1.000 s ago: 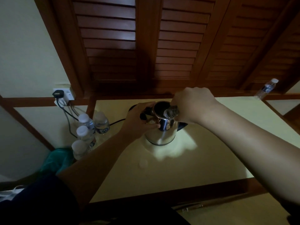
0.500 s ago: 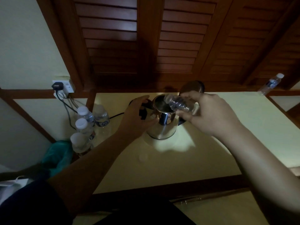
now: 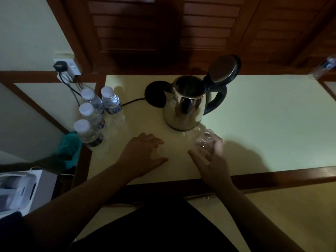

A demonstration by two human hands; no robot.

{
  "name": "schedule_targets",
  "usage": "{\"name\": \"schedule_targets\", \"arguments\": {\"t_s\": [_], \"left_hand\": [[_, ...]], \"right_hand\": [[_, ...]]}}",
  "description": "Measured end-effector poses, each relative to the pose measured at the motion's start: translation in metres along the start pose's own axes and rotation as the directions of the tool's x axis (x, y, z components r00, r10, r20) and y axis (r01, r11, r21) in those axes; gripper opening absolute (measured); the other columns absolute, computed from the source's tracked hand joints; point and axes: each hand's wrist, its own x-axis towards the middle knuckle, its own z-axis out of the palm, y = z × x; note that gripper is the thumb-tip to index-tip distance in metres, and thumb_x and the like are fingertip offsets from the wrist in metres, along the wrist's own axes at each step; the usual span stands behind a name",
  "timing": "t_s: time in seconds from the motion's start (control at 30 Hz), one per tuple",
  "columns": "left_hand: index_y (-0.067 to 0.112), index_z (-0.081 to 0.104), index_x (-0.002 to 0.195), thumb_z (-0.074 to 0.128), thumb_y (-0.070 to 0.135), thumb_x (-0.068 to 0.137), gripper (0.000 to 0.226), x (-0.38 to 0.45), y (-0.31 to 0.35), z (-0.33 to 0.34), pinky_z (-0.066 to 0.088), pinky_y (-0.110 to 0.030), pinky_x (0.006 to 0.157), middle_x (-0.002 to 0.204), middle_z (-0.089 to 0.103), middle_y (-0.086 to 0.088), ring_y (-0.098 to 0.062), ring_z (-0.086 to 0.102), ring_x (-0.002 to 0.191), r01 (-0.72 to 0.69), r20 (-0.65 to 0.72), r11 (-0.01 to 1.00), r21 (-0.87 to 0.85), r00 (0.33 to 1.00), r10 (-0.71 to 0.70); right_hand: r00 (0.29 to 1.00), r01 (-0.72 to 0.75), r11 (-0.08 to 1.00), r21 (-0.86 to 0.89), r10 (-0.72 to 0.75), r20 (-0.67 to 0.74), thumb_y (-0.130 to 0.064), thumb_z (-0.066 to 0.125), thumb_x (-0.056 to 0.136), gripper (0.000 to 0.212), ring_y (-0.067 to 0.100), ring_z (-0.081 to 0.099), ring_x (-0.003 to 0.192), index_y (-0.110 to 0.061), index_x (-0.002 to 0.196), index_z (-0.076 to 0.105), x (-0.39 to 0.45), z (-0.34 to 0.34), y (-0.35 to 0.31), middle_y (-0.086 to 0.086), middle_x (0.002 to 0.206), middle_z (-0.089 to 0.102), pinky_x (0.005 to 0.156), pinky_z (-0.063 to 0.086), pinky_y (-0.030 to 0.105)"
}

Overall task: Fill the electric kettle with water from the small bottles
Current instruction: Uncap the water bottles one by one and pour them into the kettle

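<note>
From my head camera, my left hand (image 3: 145, 153) lies low over the tabletop (image 3: 263, 128) near its front edge, fingers spread and loosely bent, gripping nothing; whether the fingertips touch the surface I cannot tell. My right hand (image 3: 212, 160) is just beside it, also near the front edge, with its fingers around a small clear bottle (image 3: 206, 138). The bottle has no cap on and its open mouth faces up toward me. The hand is blurred, so I cannot tell how tightly the fingers wrap it, but they do hold it.

The kettle (image 3: 185, 104) stands upright toward the back of the tabletop, just beyond the bottle, its lid (image 3: 224, 69) swung up and open and its black handle pointing right. It stands beside the black base (image 3: 154, 93), which lies to its left, not on it. A cord (image 3: 132, 101) runs from the base toward the left edge.

Four capped bottles (image 3: 94, 113) stand clustered at the tabletop's left edge. A wall socket (image 3: 67, 67) with a black plug sits above them. Another bottle (image 3: 325, 67) lies at the far right, blurred.
</note>
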Motion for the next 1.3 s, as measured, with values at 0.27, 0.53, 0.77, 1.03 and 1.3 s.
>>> {"name": "schedule_targets", "arguments": {"t_s": [0.27, 0.53, 0.77, 1.03, 1.3], "left_hand": [[0.018, 0.073, 0.111, 0.063, 0.055, 0.085, 0.046, 0.010, 0.014, -0.010, 0.055, -0.038, 0.080, 0.105, 0.069, 0.001, -0.018, 0.060, 0.087, 0.020, -0.014, 0.989, -0.144, 1.000, -0.022], [0.021, 0.071, 0.122, 0.076, 0.037, 0.091, 0.034, 0.046, 0.095, -0.072, 0.047, -0.019, 0.083, 0.110, 0.066, 0.008, 0.001, 0.057, 0.101, -0.303, -0.149, 0.890, -0.339, 0.952, 0.268], [0.022, 0.070, 0.110, 0.075, 0.045, 0.090, 0.031, 0.052, 0.101, -0.072, 0.044, -0.013, 0.079, 0.101, 0.061, 0.013, 0.003, 0.055, 0.093, -0.261, -0.075, 0.917, -0.303, 0.965, 0.250], [0.019, 0.066, 0.103, 0.066, 0.043, 0.096, 0.025, 0.042, 0.102, -0.082, 0.038, -0.006, 0.070, 0.090, 0.056, 0.014, 0.006, 0.053, 0.082, -0.190, -0.140, 0.946, -0.262, 0.978, 0.158], [0.023, 0.075, 0.104, 0.066, 0.049, 0.093, 0.029, 0.031, 0.092, -0.088, 0.053, -0.012, 0.074, 0.089, 0.076, 0.011, 0.001, 0.071, 0.084, -0.005, -0.090, 0.848, -0.531, 0.995, -0.051]], "right_hand": [[0.991, 0.131, 0.991, -0.009, -0.131, -0.037, -0.033, 0.081, 0.085, 0.061, 0.005, 0.070, 0.110, -0.014, 0.135, 0.052, -0.004, 0.002, 0.017, -0.007, 0.118, 0.071, 0.090, 0.055, 0.017], [0.990, 0.114, 0.992, -0.056, -0.118, -0.073, -0.034, 0.083, 0.088, 0.063, 0.010, 0.068, 0.113, -0.025, 0.140, 0.048, -0.005, 0.004, 0.023, -0.005, 0.124, 0.069, 0.093, 0.058, 0.033], [0.992, 0.111, 0.991, -0.075, -0.115, -0.049, -0.050, 0.076, 0.089, 0.065, 0.008, 0.065, 0.118, -0.037, 0.145, 0.048, -0.006, -0.002, 0.012, -0.010, 0.130, 0.067, 0.097, 0.057, 0.035], [0.979, 0.181, 0.935, -0.306, -0.200, -0.031, -0.049, 0.077, 0.089, 0.063, -0.001, 0.060, 0.117, -0.030, 0.144, 0.053, 0.001, -0.033, -0.011, -0.016, 0.133, 0.066, 0.099, 0.048, 0.021], [0.958, 0.262, 0.868, -0.421, -0.287, 0.005, -0.044, 0.078, 0.092, 0.052, 0.012, 0.064, 0.114, -0.029, 0.138, 0.058, -0.001, -0.040, -0.034, -0.011, 0.133, 0.067, 0.096, 0.055, 0.040]]}}
